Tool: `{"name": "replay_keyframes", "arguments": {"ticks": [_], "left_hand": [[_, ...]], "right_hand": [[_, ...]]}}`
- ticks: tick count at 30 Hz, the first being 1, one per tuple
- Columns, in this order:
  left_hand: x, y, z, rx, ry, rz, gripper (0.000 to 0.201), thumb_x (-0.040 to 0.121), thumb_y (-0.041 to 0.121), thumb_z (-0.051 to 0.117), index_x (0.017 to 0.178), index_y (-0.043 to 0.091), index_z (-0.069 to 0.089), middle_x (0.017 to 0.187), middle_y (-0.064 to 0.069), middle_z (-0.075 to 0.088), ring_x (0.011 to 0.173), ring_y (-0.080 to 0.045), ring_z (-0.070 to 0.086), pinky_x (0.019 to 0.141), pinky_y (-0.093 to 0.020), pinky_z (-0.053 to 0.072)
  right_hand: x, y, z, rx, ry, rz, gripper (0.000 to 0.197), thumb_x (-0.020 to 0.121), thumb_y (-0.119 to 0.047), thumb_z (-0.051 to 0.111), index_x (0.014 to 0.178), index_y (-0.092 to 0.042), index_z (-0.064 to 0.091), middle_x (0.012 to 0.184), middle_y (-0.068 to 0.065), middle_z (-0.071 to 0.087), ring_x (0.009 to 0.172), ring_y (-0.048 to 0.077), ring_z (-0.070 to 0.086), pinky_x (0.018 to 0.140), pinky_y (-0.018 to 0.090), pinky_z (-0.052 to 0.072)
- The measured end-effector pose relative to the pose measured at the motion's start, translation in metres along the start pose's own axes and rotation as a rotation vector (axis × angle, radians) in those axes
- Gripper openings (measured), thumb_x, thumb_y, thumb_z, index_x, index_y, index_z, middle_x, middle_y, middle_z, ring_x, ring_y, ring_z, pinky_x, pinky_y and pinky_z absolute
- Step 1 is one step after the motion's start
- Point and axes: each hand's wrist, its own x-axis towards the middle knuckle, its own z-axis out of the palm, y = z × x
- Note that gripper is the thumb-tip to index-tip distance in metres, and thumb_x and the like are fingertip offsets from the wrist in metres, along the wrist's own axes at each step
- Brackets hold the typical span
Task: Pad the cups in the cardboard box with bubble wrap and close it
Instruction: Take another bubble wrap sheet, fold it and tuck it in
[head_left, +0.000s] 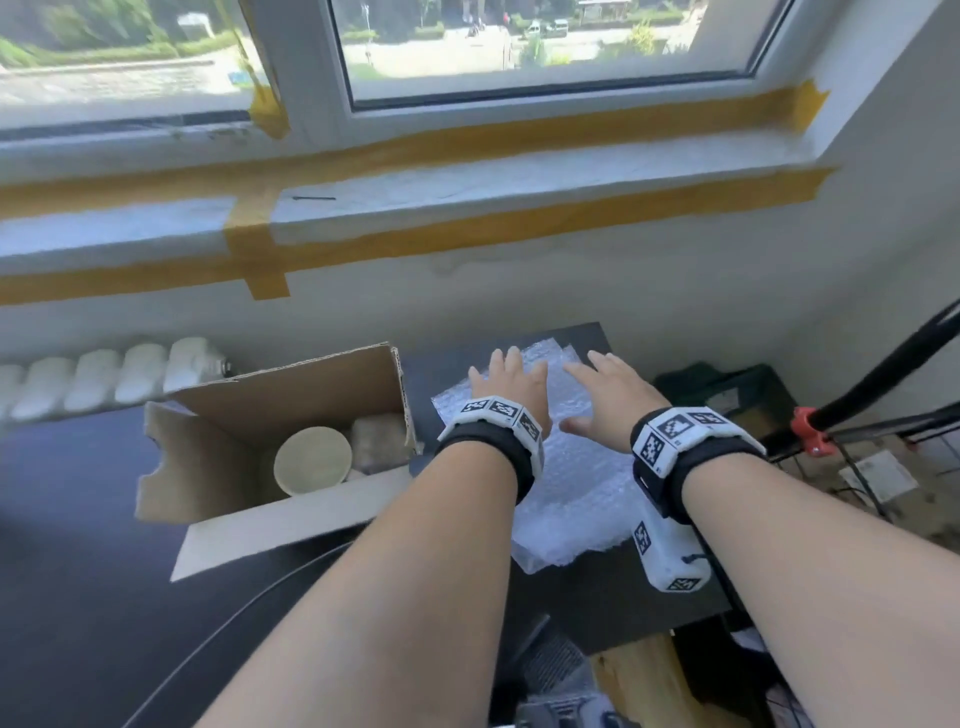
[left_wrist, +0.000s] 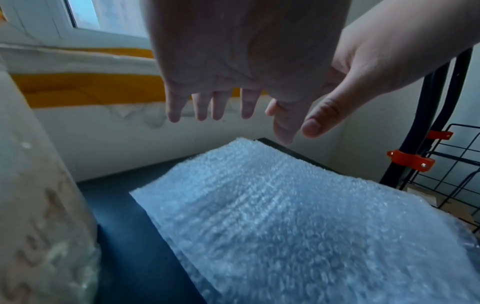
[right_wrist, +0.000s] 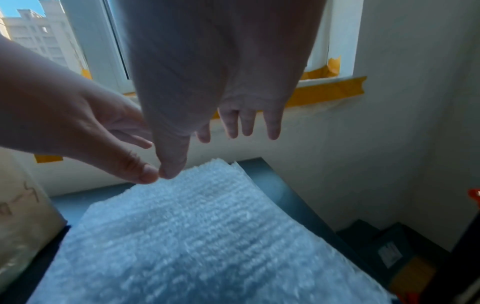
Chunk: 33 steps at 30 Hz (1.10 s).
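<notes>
Open cardboard box (head_left: 291, 415), flaps up for loading, holds a cream cup (head_left: 312, 460) mouth-up beside a wrapped one. Right of the box, bubble wrap (head_left: 566, 483) lies flat on the dark table (head_left: 649, 608), long axis running away from the person toward the window wall. Left hand (head_left: 511, 387) and right hand (head_left: 613, 400) hover above it, fingers spread, grasping nothing, presumably to lift a sheet.

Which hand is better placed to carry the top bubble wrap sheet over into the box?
Left hand, probably: both hover open over the bubble wrap, but it is nearer the cardboard box.
</notes>
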Motion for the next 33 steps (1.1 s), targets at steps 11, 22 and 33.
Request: {"name": "replay_keyframes", "arguments": {"ticks": [11,22,33], "left_hand": [[0.027,0.003,0.048,-0.118,-0.169,-0.105,0.096,0.078,0.041,0.076,0.151,0.031,0.015,0.163,-0.008,-0.008,0.150,-0.034,-0.002,0.110,-0.064,0.028],[0.028,-0.002,0.057,-0.130,-0.142,-0.102,0.102,0.078,0.031,0.079,0.153,0.033,0.011,0.163,-0.009,-0.009,0.150,-0.033,-0.005,0.114,-0.061,0.022],[-0.009,-0.005,-0.018,-0.418,0.031,-0.204,0.063,0.090,0.023,0.055,0.148,0.025,0.029,0.153,-0.011,0.027,0.134,-0.034,0.039,0.105,-0.049,0.041]], "right_hand": [[0.028,0.029,0.053,0.113,-0.122,0.045,0.081,0.084,-0.041,0.067,0.151,-0.024,0.023,0.157,0.008,0.019,0.137,0.029,0.036,0.106,0.039,0.040],[0.025,0.026,0.047,0.330,0.008,0.153,0.037,0.088,-0.005,0.049,0.112,-0.030,0.063,0.123,0.006,0.061,0.093,0.026,0.061,0.073,0.030,0.051],[-0.003,-0.002,-0.025,0.913,0.272,0.204,0.035,0.080,0.007,0.047,0.090,-0.017,0.071,0.086,0.003,0.065,0.064,0.015,0.052,0.056,0.022,0.041]]}}
